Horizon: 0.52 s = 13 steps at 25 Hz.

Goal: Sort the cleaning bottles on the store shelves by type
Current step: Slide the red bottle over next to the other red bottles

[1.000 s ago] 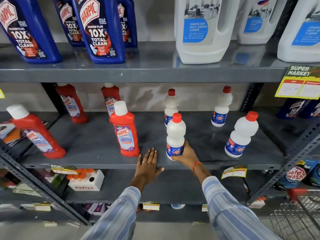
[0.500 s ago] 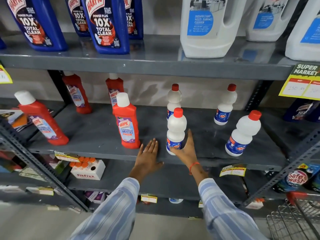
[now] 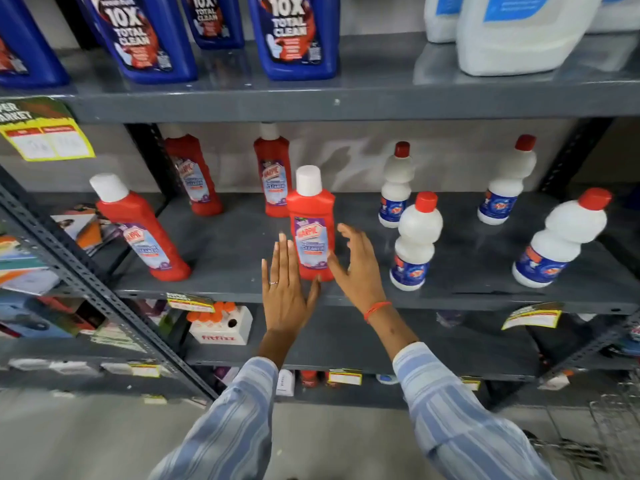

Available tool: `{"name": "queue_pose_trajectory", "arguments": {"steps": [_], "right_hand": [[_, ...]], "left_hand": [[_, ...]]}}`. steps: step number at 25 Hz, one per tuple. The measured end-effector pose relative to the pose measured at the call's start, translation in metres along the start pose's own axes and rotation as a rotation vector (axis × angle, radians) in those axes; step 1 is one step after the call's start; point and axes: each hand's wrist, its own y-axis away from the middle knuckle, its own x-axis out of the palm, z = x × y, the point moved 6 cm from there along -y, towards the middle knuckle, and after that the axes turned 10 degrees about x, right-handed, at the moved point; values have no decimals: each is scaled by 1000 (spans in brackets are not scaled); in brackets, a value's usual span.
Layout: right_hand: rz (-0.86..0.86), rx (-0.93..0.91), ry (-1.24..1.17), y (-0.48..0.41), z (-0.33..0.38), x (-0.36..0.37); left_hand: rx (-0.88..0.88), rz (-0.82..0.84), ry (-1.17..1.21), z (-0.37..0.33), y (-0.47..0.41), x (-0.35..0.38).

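Observation:
On the grey middle shelf (image 3: 225, 258) stand several red Harpic bottles with white caps on the left and several white bottles with red caps on the right. The front red bottle (image 3: 311, 223) stands upright between my hands. My left hand (image 3: 285, 289) lies flat and open just left of its base. My right hand (image 3: 356, 268) is open, fingers spread, close to its right side and apart from the nearest white bottle (image 3: 415, 242). Another red bottle (image 3: 142, 230) leans at the far left; two more (image 3: 194, 174) (image 3: 273, 171) stand at the back.
Blue Harpic bottles (image 3: 294, 32) and large white jugs (image 3: 512, 32) fill the top shelf. Below are a white "fitfizz" box (image 3: 221, 327) and price tags (image 3: 190, 302). A slotted upright post (image 3: 104, 303) crosses the left. A wire basket (image 3: 609, 431) shows at bottom right.
My right hand let go of the front white bottle and moved left to the red bottle. My left hand shifted up beside the red bottle. The view swung left.

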Motion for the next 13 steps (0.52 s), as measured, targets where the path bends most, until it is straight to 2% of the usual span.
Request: {"name": "queue_pose_trajectory", "arguments": {"steps": [3, 5, 9, 13], "right_hand": [[244, 340, -86, -20, -44, 40], [321, 439, -88, -27, -67, 59], [320, 497, -80, -30, -62, 91], [428, 461, -90, -23, -34, 133]], "left_hand": [[-21, 234, -31, 61, 12, 7], [-28, 380, -43, 107, 22, 15], [-24, 602, -65, 166, 35, 26], [21, 639, -102, 173, 33, 33]]}}
